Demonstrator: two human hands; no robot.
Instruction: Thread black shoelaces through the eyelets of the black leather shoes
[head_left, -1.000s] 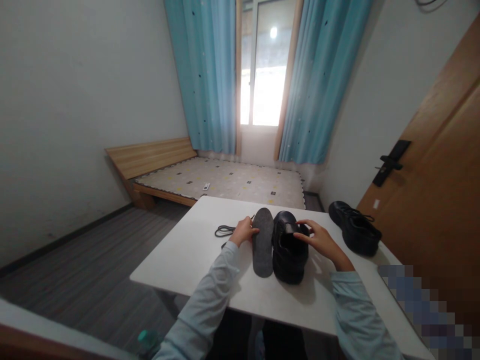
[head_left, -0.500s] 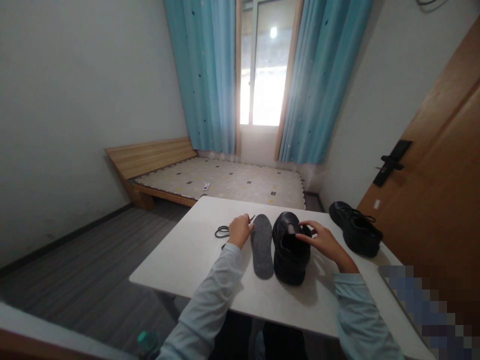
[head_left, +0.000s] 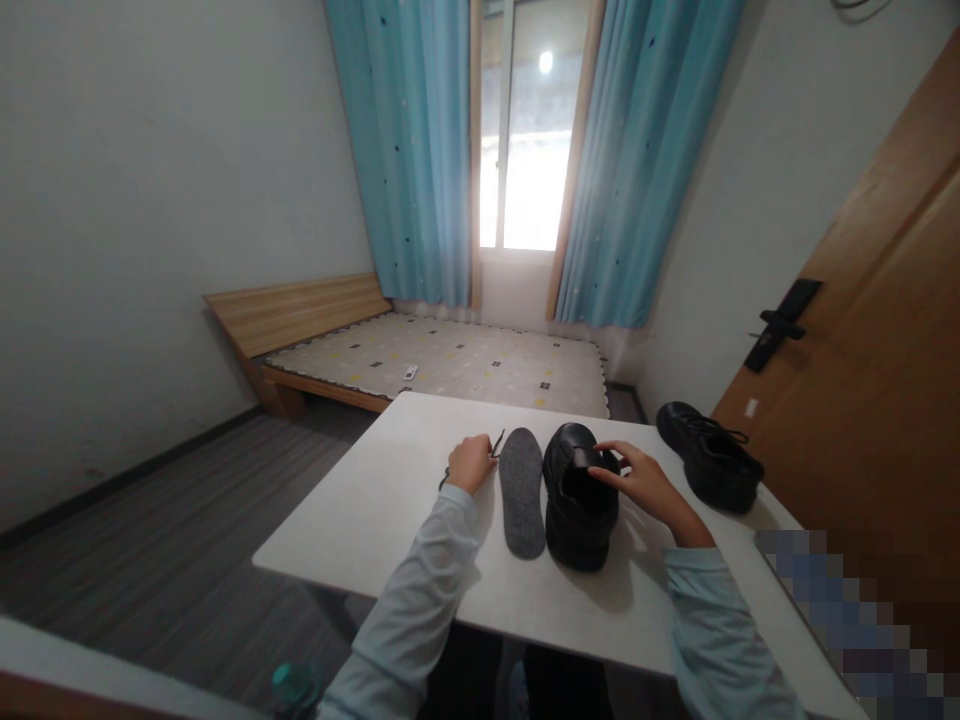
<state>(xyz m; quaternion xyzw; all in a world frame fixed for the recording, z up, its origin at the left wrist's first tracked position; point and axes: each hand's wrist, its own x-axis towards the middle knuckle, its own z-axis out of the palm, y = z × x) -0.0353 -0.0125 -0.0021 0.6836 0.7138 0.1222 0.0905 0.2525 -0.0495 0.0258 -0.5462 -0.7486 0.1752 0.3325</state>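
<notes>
My left hand [head_left: 472, 463] is closed on a black shoelace [head_left: 498, 441], whose tip pokes out past the fingers and whose other part shows at the wrist. Just to its right a grey insole [head_left: 522, 495] lies flat on the white table [head_left: 352, 500]. Beside the insole stands a black shoe [head_left: 577, 535], its opening facing me and its toe pointing away. My right hand [head_left: 637, 480] pinches the shoe's tongue [head_left: 587, 457] between thumb and fingers. A second black shoe [head_left: 712, 460], with its lace in, rests at the table's right side.
Behind the table is a low bed [head_left: 450, 350] with a small white remote [head_left: 410, 373] on it. A wooden door [head_left: 847, 350] rises on the right. Below the table at the left is a bottle with a green cap [head_left: 289, 680].
My left hand has shifted slightly left and gathered the lace, so the loop that lay beside it on the table no longer shows. My right hand stays at the shoe tongue.
</notes>
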